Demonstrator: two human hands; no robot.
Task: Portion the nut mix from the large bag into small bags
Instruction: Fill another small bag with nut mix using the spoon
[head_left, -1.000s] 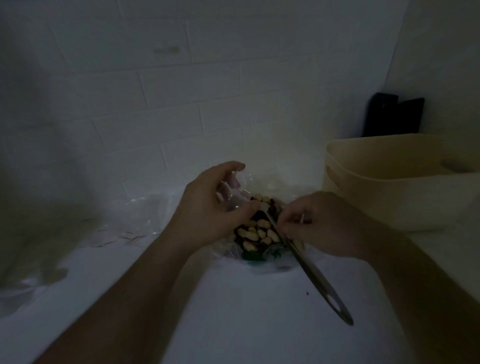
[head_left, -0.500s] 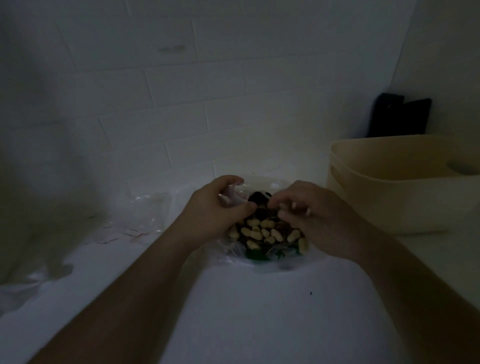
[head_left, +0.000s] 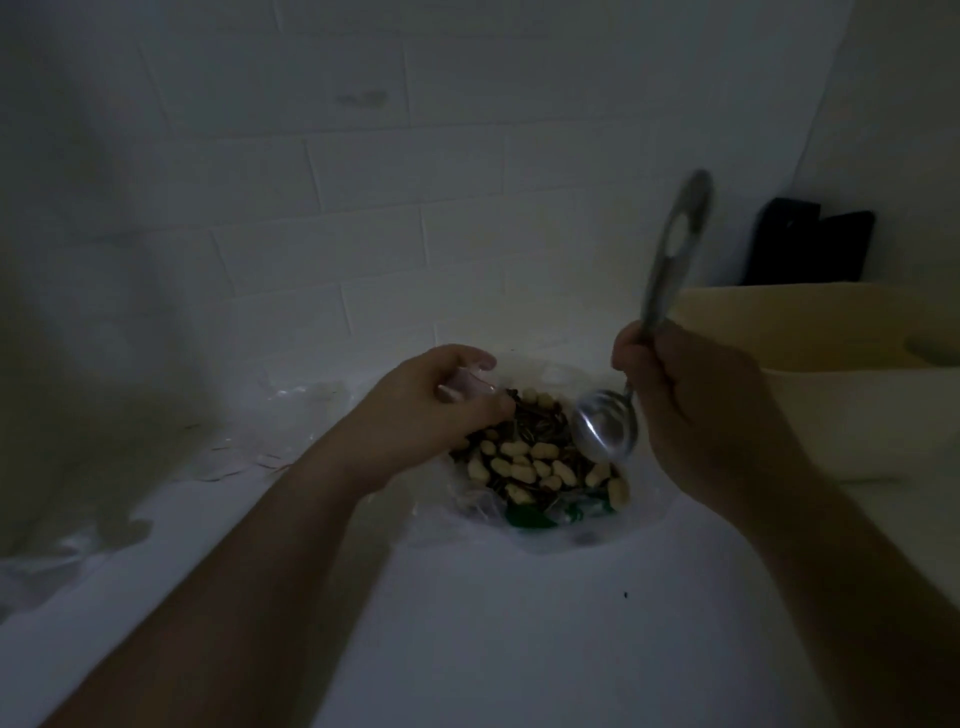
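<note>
- A dim, head-worn view is looking down at two bare forearms reaching over a white table (head_left: 519, 649) set against a white tiled wall (head_left: 363, 182).
- The left hand (head_left: 431, 410) is pinching the near-left edge of a clear plastic large bag (head_left: 613, 525) between thumb and fingers, holding its mouth up and open.
- The large bag is lying on the table between the two hands, and the nut mix (head_left: 530, 462) is sitting inside it: pale peanuts, dark brown pieces and a few green bits toward the front.
- The right hand (head_left: 696, 410) is gripping the handle of a metal spoon (head_left: 605, 431) in a closed fist.
- The spoon's bowl is hanging just above the right side of the nut mix, with no nuts visible in it; its handle is pointing up and away, blurred, with an oval hole near the end.
- A beige plastic tub (head_left: 831, 415) is standing on the table just right of the right hand.
- A dark flat object (head_left: 810, 244) is leaning in the corner behind the tub; too dark to identify.
- Crumpled clear plastic (head_left: 301, 400) is lying on the table left of the left hand; whether these are small bags I cannot tell.
</note>
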